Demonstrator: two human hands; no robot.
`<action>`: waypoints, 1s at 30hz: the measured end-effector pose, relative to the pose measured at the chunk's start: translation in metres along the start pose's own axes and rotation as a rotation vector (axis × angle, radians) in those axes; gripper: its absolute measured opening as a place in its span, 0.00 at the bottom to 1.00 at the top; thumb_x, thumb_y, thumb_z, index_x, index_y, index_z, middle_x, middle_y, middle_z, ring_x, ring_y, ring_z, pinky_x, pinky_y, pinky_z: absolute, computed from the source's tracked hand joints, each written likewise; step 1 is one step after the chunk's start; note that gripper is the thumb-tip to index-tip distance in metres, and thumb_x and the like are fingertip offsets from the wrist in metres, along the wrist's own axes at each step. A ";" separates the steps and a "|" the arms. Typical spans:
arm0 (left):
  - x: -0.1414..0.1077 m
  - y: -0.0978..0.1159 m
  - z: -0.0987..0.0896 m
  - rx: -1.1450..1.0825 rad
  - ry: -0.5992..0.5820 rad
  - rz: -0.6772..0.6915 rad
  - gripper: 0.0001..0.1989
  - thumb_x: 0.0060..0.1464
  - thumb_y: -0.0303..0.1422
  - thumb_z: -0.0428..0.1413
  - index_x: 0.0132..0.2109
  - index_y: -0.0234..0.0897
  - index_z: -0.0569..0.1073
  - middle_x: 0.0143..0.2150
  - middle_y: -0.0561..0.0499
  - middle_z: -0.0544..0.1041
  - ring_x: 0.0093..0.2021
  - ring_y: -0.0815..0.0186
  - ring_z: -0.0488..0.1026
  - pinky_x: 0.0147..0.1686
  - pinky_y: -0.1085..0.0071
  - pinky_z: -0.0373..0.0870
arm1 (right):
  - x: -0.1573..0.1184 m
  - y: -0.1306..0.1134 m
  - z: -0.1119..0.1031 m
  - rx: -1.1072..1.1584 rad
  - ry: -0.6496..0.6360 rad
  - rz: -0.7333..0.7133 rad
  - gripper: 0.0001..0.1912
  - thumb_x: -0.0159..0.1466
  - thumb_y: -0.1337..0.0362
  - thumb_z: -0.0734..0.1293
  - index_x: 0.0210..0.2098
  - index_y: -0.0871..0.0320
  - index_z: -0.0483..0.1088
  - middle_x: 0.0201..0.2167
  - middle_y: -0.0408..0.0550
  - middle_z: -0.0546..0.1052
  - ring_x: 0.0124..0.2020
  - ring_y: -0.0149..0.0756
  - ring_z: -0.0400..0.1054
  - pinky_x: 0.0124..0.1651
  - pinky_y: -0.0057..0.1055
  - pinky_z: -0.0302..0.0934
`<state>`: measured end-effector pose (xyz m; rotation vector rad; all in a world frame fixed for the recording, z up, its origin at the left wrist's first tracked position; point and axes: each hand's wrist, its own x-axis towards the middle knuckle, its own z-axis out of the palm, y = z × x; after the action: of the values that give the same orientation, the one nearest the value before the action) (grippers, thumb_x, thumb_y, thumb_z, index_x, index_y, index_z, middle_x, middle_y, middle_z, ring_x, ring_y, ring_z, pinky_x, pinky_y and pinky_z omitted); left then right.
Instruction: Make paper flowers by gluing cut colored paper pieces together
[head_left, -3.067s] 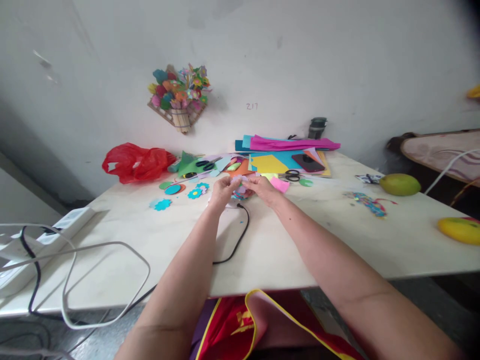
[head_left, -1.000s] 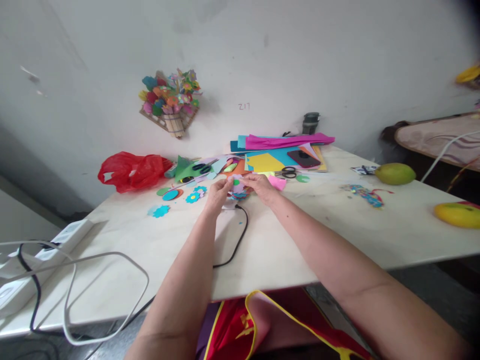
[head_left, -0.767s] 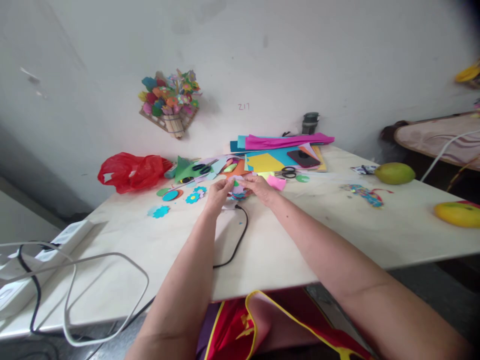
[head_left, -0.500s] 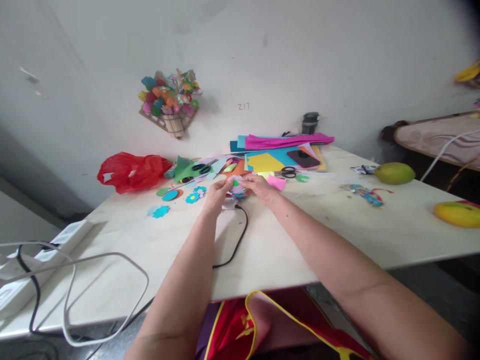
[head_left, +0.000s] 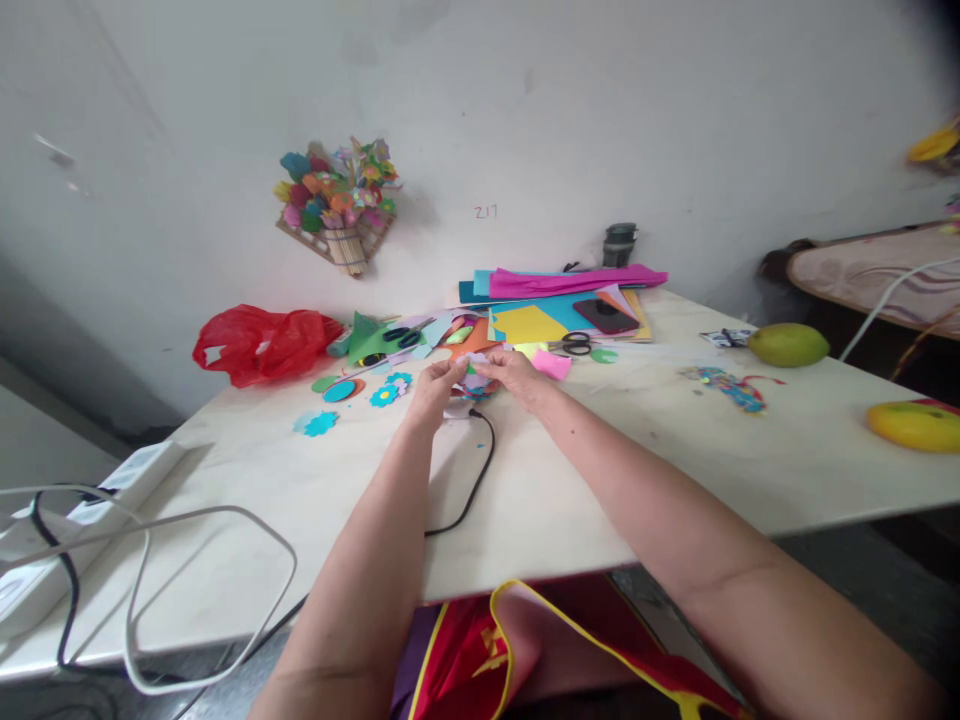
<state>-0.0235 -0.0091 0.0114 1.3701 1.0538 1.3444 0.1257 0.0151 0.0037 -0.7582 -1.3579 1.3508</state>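
Observation:
My left hand (head_left: 437, 388) and my right hand (head_left: 517, 377) meet near the middle of the table, each pinching an edge of a small lilac paper flower (head_left: 474, 362) with a green centre. Under it, partly covered by my fingers, lie more coloured paper pieces and a white object with a black cable (head_left: 491, 440) plugged in. Left of my hands are blue paper flowers (head_left: 384, 396), another blue flower cutout (head_left: 321, 424) and a blue paper disc (head_left: 340, 391). A pink paper piece (head_left: 552, 366) is just beyond my right hand.
Scissors (head_left: 409, 335) and a second pair (head_left: 576, 344) lie among coloured sheets (head_left: 529, 324) at the back, with a phone (head_left: 606, 316). A red plastic bag (head_left: 262, 345) sits left. A power strip (head_left: 127, 480) with looping cables occupies the left edge; mangoes (head_left: 789, 345) lie right.
The lilac flower has turned or tilted slightly between my fingers, so less of its green centre shows. Both hands stay in nearly the same place.

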 end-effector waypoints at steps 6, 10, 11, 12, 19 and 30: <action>0.003 -0.004 -0.003 0.050 0.025 0.014 0.22 0.38 0.50 0.63 0.23 0.35 0.69 0.21 0.54 0.69 0.22 0.72 0.65 0.24 0.75 0.63 | -0.006 -0.007 0.003 0.033 0.005 0.026 0.20 0.45 0.49 0.73 0.25 0.60 0.72 0.23 0.43 0.73 0.26 0.30 0.65 0.29 0.29 0.58; 0.004 -0.005 -0.004 0.108 0.050 0.026 0.23 0.37 0.51 0.64 0.21 0.35 0.67 0.20 0.55 0.68 0.21 0.73 0.64 0.24 0.76 0.62 | -0.004 -0.006 0.001 -0.005 0.029 -0.006 0.20 0.44 0.49 0.73 0.23 0.60 0.71 0.21 0.43 0.72 0.26 0.30 0.65 0.29 0.28 0.57; 0.003 -0.005 -0.004 0.116 0.055 0.033 0.23 0.38 0.52 0.63 0.22 0.35 0.68 0.21 0.54 0.68 0.22 0.73 0.64 0.23 0.76 0.63 | -0.004 -0.005 0.001 -0.004 0.041 -0.011 0.20 0.44 0.49 0.74 0.22 0.60 0.71 0.21 0.42 0.72 0.26 0.30 0.65 0.29 0.28 0.57; 0.003 -0.005 -0.004 0.120 0.062 0.039 0.24 0.40 0.53 0.61 0.23 0.34 0.70 0.22 0.53 0.69 0.23 0.72 0.65 0.23 0.76 0.63 | -0.003 -0.004 0.001 0.002 0.056 -0.015 0.20 0.44 0.49 0.74 0.22 0.60 0.71 0.20 0.42 0.72 0.25 0.30 0.65 0.29 0.28 0.57; 0.002 -0.002 -0.006 0.155 0.038 0.042 0.23 0.39 0.53 0.62 0.23 0.35 0.71 0.24 0.50 0.72 0.27 0.69 0.68 0.26 0.75 0.64 | -0.001 0.000 0.000 0.041 0.139 -0.043 0.18 0.46 0.49 0.73 0.23 0.59 0.71 0.21 0.42 0.72 0.25 0.29 0.65 0.26 0.26 0.58; 0.009 -0.009 -0.009 0.029 0.224 0.027 0.22 0.34 0.50 0.65 0.24 0.35 0.71 0.23 0.53 0.72 0.22 0.73 0.65 0.24 0.75 0.61 | -0.006 -0.002 0.003 0.024 -0.204 0.195 0.15 0.48 0.59 0.75 0.31 0.61 0.71 0.26 0.47 0.77 0.21 0.29 0.68 0.17 0.21 0.54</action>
<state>-0.0318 0.0022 0.0049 1.2793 1.2100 1.5343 0.1251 0.0081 0.0047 -0.7679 -1.4521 1.6317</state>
